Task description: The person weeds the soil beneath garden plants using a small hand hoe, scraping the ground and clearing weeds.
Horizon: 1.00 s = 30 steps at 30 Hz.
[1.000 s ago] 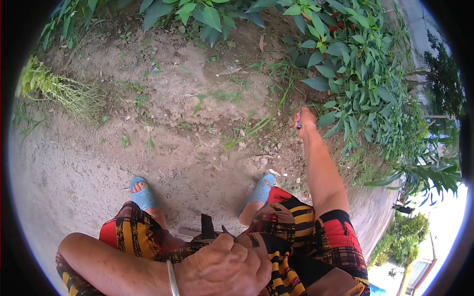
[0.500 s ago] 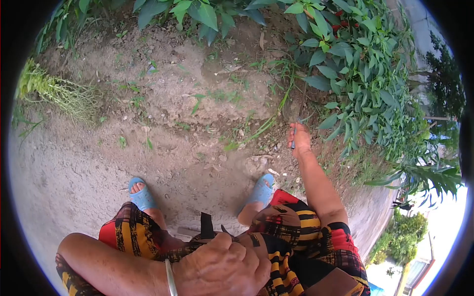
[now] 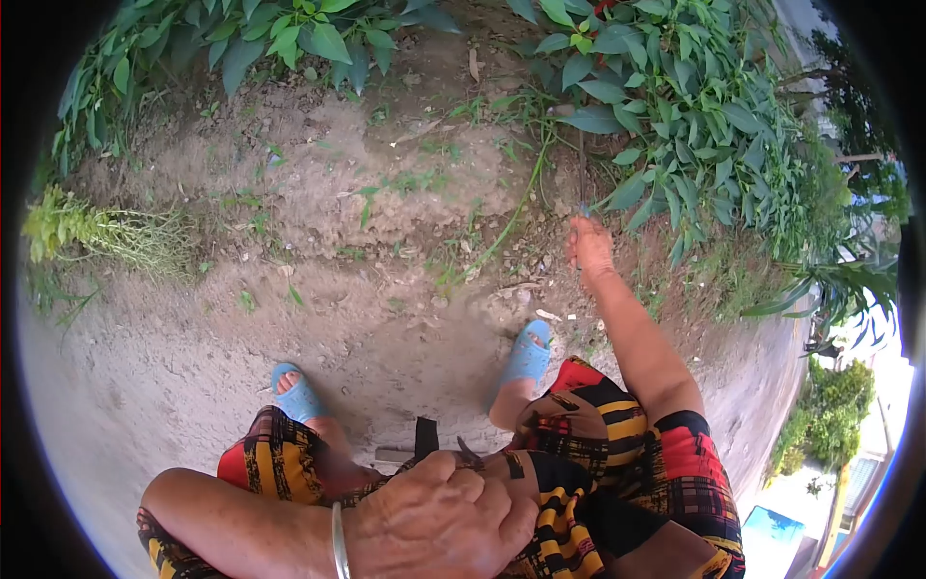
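Hands well apart. Right hand (image 3: 590, 246) is closed round what looks like a slim, blue-handled tool (image 3: 584, 209), too small to be sure, over dry brown soil (image 3: 376, 318) beside broad-leaved green plants (image 3: 675, 145). Left hand (image 3: 439, 521) lies curled near the lap; cannot tell whether it grips anything. Best handled low, wrist steady, stems spared.
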{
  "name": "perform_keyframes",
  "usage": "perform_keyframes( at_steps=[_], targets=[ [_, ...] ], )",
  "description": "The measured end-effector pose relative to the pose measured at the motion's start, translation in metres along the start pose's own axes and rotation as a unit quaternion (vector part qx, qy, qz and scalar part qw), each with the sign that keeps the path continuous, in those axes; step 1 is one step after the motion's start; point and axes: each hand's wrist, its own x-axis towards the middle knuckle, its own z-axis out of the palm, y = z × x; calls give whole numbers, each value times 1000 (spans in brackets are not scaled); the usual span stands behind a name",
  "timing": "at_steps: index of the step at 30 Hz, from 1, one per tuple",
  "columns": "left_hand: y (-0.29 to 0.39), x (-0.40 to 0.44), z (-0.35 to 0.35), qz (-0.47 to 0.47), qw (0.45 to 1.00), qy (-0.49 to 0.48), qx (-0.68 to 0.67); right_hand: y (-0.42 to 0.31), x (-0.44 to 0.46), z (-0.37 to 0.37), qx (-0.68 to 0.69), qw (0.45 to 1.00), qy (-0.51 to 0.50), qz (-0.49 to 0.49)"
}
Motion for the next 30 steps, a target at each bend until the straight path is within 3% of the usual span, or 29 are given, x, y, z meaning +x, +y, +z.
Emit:
perform_keyframes(
  at_steps=[3,5,6,7,8,9,10,11,13,15,18,20,24,27,30],
  targets=[
    [-5,0,21,26,997,37,63,3,41,-8,6,999,11,-42],
    [4,2,10,15,999,12,33,55,118,-35,-275,936,73,-208],
    [8,3,6,0,1000,-9,0,66,115,-36,-271,937,77,-208],
    [10,3,4,3,1000,-12,3,80,102,-34,-363,835,196,-364],
    [11,3,2,-11,1000,-24,-8,89,93,-29,-436,684,302,-500],
    [12,3,1,-25,999,-34,-20,72,69,-24,-435,683,304,-503],
    [13,2,1,-25,999,-33,-18,34,26,-19,-247,915,171,-268],
    [13,2,0,-20,999,-44,-12,6,0,-16,-19,1000,8,8],
    [10,1,4,-14,998,-61,-9,-9,0,-14,-1,1000,8,-12],
    [3,4,10,59,998,-15,-3,-17,13,-11,17,999,9,-31],
    [3,5,6,41,998,-49,-16,-18,23,-13,-4,998,23,-61],
    [3,3,4,39,998,-43,-18,17,19,-15,-150,987,9,-57],
    [0,-1,11,32,999,-26,-27,11,-5,-26,-28,1000,-7,-1],
    [1,0,12,32,998,-44,-23,1,6,-21,-10,998,6,-56],
    [0,4,9,33,997,-59,-42,-24,5,-3,7,1000,9,-23]
  ],
)
